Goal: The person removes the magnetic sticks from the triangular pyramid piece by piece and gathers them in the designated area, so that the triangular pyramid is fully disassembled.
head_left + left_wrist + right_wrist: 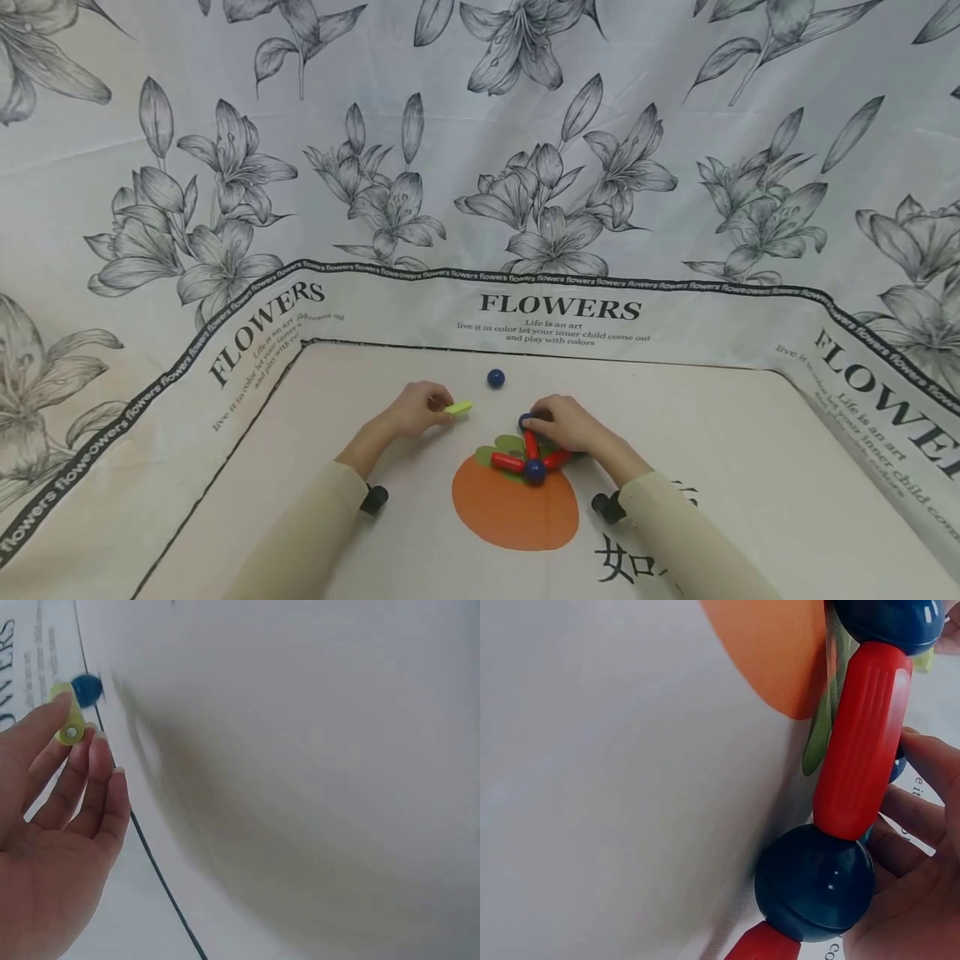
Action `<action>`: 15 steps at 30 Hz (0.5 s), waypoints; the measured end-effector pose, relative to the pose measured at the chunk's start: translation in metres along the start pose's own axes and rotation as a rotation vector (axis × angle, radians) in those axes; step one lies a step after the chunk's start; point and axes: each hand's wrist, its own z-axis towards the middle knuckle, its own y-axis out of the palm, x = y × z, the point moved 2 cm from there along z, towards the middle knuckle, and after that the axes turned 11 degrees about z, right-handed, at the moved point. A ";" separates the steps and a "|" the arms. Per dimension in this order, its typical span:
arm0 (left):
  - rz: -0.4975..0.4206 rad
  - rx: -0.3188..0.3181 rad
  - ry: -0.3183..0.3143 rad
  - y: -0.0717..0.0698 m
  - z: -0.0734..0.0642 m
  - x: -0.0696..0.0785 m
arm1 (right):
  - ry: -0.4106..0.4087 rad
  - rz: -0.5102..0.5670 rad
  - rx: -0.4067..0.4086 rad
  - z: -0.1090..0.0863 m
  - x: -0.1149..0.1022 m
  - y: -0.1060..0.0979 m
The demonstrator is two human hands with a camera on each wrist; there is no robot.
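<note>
My left hand (418,408) pinches a short yellow-green magnetic rod (459,407) between thumb and fingers; in the left wrist view a round silvery magnet shows in the end of the rod (71,720). At the right, my right hand (568,423) grips a blue ball (527,422) on a structure of red magnetic rods and blue balls. Red rods (507,462) spread from a nearer blue ball (534,472). Close up in the right wrist view, a thick red rod (862,742) links two blue balls, and another red rod (765,945) leaves the lower ball (815,881).
A loose blue ball (496,378) lies farther back, between the hands. The structure overlaps an orange persimmon print (516,512) on the pale tablecloth (375,542). Behind the table hangs a flower-printed curtain (420,308), which also runs along both sides.
</note>
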 end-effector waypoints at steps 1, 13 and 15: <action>-0.005 0.010 -0.014 -0.003 -0.001 -0.005 | 0.000 0.000 -0.001 0.000 0.000 -0.001; 0.019 0.097 -0.131 -0.023 0.006 -0.051 | -0.001 -0.005 -0.003 -0.004 -0.003 -0.001; 0.011 0.107 -0.162 -0.023 0.007 -0.055 | 0.003 -0.006 -0.003 -0.003 -0.003 -0.001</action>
